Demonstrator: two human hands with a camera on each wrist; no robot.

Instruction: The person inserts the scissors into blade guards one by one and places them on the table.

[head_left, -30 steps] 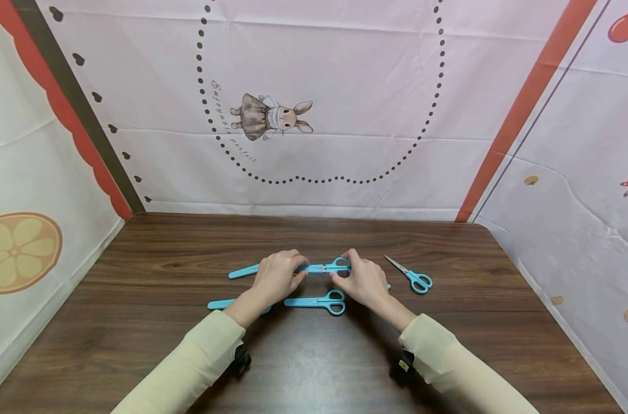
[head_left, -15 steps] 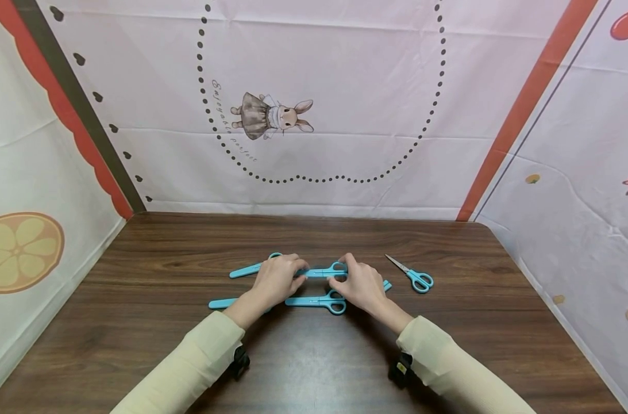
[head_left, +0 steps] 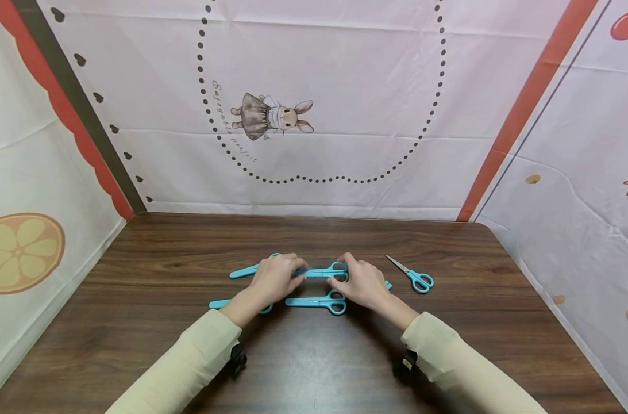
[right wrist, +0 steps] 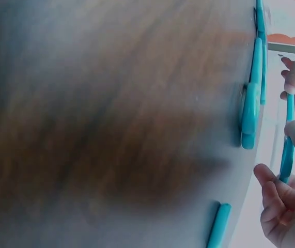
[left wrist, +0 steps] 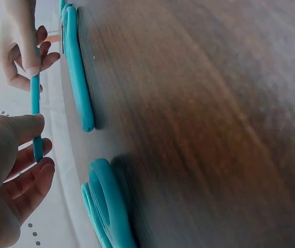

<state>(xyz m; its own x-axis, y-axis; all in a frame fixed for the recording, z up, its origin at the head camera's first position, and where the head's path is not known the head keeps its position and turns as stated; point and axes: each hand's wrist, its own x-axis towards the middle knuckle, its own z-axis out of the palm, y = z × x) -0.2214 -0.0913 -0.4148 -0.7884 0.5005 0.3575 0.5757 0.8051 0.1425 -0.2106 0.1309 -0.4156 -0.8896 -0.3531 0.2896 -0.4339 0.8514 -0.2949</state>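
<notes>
Between both hands is a pair of blue scissors (head_left: 316, 272) with its blades inside a blue sheath. My left hand (head_left: 273, 278) pinches the sheath end with thumb and fingers. The handle loops sit in the grip of my right hand (head_left: 364, 283). In the left wrist view the scissors (left wrist: 35, 98) appear raised off the table, edge-on. Just nearer the body lie other sheathed scissors (head_left: 309, 302), flat on the table. Past the right hand shows the end of a blue piece (head_left: 388, 284), mostly hidden by that hand.
More blue scissors lie at the left, one pair farther back (head_left: 243, 271) and one nearer (head_left: 220, 303), both partly hidden by the left hand and arm. Scissors with bare blades (head_left: 411, 275) lie at the right of the brown table (head_left: 314, 368). Printed cloth (head_left: 365, 103) hangs behind.
A second ago metal showed between sheath and handles; that gap has since closed, and the held scissors sit slightly lower in the head view. Both hands keep their hold.
</notes>
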